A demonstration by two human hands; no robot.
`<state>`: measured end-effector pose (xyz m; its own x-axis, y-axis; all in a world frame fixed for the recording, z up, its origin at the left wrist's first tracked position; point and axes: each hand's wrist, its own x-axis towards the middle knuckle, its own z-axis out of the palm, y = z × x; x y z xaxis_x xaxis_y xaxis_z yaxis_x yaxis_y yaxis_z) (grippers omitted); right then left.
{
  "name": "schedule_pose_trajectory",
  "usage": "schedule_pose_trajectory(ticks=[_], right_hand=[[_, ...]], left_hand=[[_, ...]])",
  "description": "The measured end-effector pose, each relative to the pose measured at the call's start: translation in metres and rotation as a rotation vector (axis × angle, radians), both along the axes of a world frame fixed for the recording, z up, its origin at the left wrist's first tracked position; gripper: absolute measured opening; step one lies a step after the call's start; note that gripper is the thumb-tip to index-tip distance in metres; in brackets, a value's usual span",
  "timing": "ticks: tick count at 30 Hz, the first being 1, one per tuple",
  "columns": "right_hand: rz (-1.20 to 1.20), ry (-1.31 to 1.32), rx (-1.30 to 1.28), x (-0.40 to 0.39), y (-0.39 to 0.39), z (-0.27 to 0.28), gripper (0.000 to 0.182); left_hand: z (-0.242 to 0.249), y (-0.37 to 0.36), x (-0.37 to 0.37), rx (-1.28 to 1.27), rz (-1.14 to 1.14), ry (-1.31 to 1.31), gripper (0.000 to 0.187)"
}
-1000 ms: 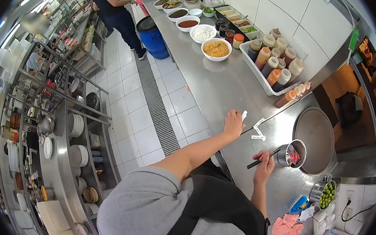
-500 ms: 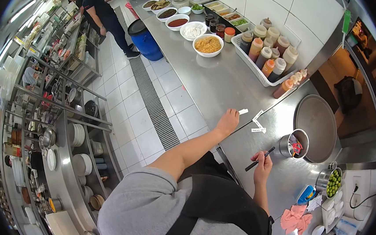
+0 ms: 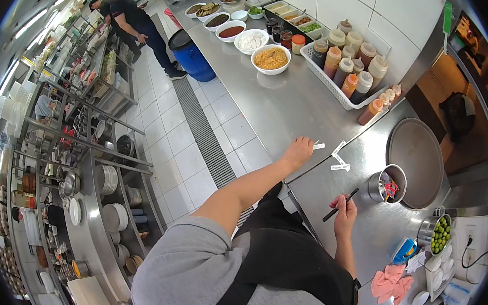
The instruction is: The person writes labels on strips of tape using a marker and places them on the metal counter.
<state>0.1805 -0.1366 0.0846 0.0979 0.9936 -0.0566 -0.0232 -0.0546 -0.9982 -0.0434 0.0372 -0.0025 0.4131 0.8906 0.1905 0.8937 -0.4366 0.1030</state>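
My left hand (image 3: 298,151) reaches over the steel counter, its fingers closed at the end of a small white label strip (image 3: 319,146). Several similar white labels (image 3: 339,167) lie just to its right, at the seam between two counter sections; their writing is too small to read. A black marker (image 3: 340,205) is gripped in my right hand (image 3: 344,213), tilted and held clear of the labels. Beyond that hand stands a steel pot (image 3: 383,185) with colourful small items inside.
A round brown tray (image 3: 417,160) lies behind the pot. Bowls of food, including one of orange grains (image 3: 271,60), and a basket of squeeze bottles (image 3: 332,90) line the counter. A pink cloth (image 3: 391,283) and a pot of green limes (image 3: 438,234) sit right. Two people stand far left.
The view has shifted slightly. My left hand stays at the label strip, and my right hand still holds the marker. In the background, a person's arm has lowered.
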Motion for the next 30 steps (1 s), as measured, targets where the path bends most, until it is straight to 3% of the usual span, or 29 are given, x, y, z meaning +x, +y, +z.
schedule_pose_trajectory(ticks=[4,6,10,12,16,18,21,25,27,30], right_hand=[[-0.021,-0.032,0.014,0.006,0.002,-0.001,0.036],[-0.035,-0.042,0.020,0.009,0.002,-0.001,0.036],[-0.076,0.015,0.007,0.012,0.003,-0.003,0.034],[-0.087,0.020,-0.002,0.014,0.003,-0.003,0.035],[-0.099,-0.018,-0.013,0.020,0.007,-0.006,0.034],[-0.116,-0.026,0.001,0.025,0.011,-0.015,0.032],[-0.143,-0.002,-0.021,0.029,0.018,-0.011,0.029],[-0.220,0.034,-0.154,0.036,0.026,-0.028,0.022],[-0.198,-0.192,-0.233,0.047,0.029,-0.053,0.024],[-0.255,-0.162,-0.259,0.040,0.035,-0.046,0.027]], left_hand=[[0.001,0.004,-0.005,-0.025,0.077,-0.168,0.019],[-0.002,0.007,-0.007,-0.093,0.264,-0.577,0.018],[-0.010,0.022,-0.017,-0.175,0.442,-0.767,0.017],[-0.016,0.028,-0.018,-0.319,0.610,-1.038,0.020],[0.014,0.020,-0.017,-0.516,0.566,-1.122,0.021],[0.014,0.012,-0.009,-0.586,0.460,-1.282,0.019],[0.034,-0.022,0.014,-0.611,0.316,-1.208,0.018],[0.024,-0.061,0.043,-0.914,0.129,-1.148,0.020],[0.014,-0.073,0.060,-0.971,0.076,-1.062,0.019],[0.016,-0.077,0.074,-1.004,-0.006,-1.032,0.019]])
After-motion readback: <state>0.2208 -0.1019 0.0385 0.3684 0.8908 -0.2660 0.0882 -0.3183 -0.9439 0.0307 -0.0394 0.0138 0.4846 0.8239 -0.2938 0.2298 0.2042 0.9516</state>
